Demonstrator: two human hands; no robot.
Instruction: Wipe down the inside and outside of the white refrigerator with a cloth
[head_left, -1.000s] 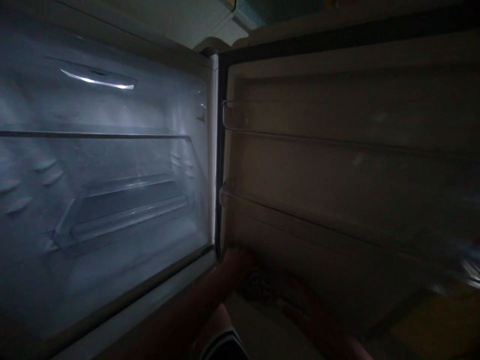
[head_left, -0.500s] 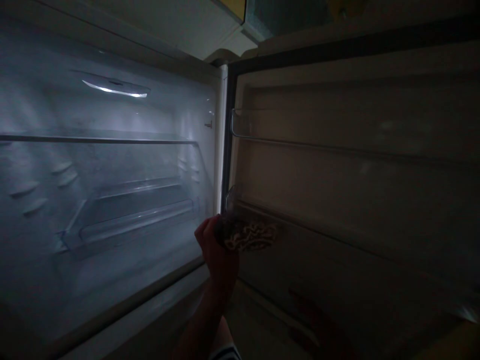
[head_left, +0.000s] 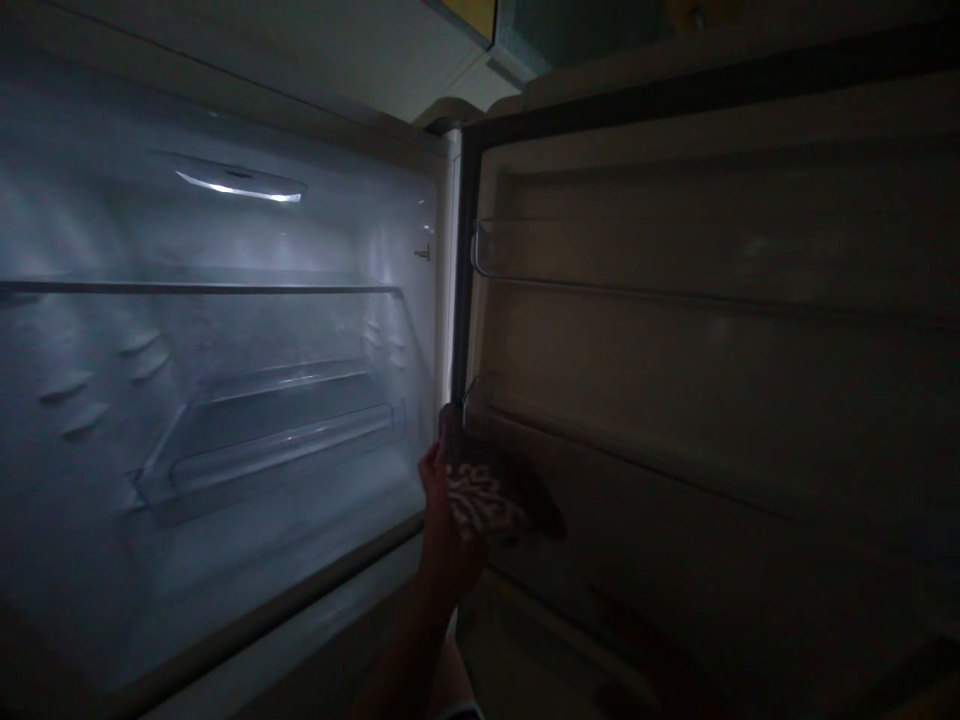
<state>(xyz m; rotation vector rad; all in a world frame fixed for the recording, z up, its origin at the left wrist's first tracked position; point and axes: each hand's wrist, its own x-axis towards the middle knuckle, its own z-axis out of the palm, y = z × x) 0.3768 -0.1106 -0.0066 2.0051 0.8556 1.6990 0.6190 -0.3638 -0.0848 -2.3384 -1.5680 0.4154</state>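
Observation:
My left hand [head_left: 448, 535] is closed on a dark cloth [head_left: 487, 490] with a white wavy pattern. The cloth is bunched upward and spreads to the right of the fingers, close to the hinge side of the open fridge door [head_left: 675, 390]. Low on the right, my right hand [head_left: 645, 640] is very dim in front of the door. Its fingers and thumb look apart, and nothing shows between them.
To the left is the lit fridge interior, with a glass shelf [head_left: 225, 288], a clear lower tray [head_left: 285, 445] and a lamp [head_left: 240, 186]. Clear bars [head_left: 645, 295] cross the inside of the door. Pale cabinets [head_left: 330, 60] stand behind.
My left hand has shifted slightly right and down. The cloth has turned, now standing taller and showing more of its patterned face. The view has moved slightly; my right hand looks dimmer.

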